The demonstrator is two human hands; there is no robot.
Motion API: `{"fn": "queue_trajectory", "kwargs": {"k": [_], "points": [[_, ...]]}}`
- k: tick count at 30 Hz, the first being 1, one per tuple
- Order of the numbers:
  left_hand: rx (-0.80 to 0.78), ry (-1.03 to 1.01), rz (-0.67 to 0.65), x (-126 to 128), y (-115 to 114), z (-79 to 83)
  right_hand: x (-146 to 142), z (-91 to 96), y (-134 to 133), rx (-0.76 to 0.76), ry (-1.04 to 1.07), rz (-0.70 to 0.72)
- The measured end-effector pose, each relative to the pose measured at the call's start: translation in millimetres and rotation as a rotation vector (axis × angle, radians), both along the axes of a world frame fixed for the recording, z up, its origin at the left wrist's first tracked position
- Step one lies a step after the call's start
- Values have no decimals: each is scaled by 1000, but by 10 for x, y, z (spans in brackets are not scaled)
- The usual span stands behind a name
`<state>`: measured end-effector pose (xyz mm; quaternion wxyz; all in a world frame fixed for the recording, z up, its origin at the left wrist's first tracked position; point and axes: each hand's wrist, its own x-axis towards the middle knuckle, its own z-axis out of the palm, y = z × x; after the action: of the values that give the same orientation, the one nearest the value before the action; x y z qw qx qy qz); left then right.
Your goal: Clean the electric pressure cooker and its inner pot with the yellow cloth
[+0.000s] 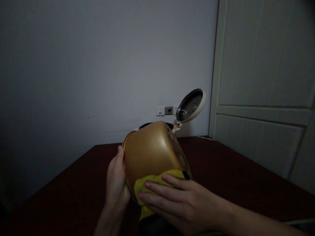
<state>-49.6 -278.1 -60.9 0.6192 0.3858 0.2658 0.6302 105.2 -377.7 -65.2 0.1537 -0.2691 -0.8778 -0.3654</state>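
Observation:
A gold-coloured rice cooker inner pot (150, 150) is held up on its side above the table, its base turned to the right. My left hand (116, 182) grips the pot's rim on the left, with the thumb up along the edge and the other fingers hidden behind it. Pressed on the lower side of the pot is a yellow cloth (144, 183) with dark parts. My right hand (177, 200) holds this cloth against the pot, fingers stretched over it. Behind the pot stands the rice cooker, mostly hidden, with its lid (191, 105) raised.
The dark red table (73, 183) reaches back to a pale wall (98, 65) with sockets (160, 110). To the right rises a white panelled door (261, 98). The room is dim.

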Motion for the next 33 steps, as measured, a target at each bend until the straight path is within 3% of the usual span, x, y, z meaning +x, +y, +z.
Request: {"fn": "queue_trajectory", "kwargs": {"k": [4,10,14,19,24,28,33], "points": [[57,69,71,43,-47,-15,10,66,97,-54,9,21],[86,151,203,95,-49,-27,102,240,312,35,-112,87],[166,199,167,76,-61,14,167,413,356,-15,-213,73],[295,243,48,59,-112,-24,274,648,483,-235,-64,117],[310,264,-2,31,-189,-190,385,838,733,-552,226,327],[278,305,-77,-7,-216,-273,494,866,871,-763,418,263],[228,308,-129,7,-201,-304,655,788,1029,-845,551,215]]}}
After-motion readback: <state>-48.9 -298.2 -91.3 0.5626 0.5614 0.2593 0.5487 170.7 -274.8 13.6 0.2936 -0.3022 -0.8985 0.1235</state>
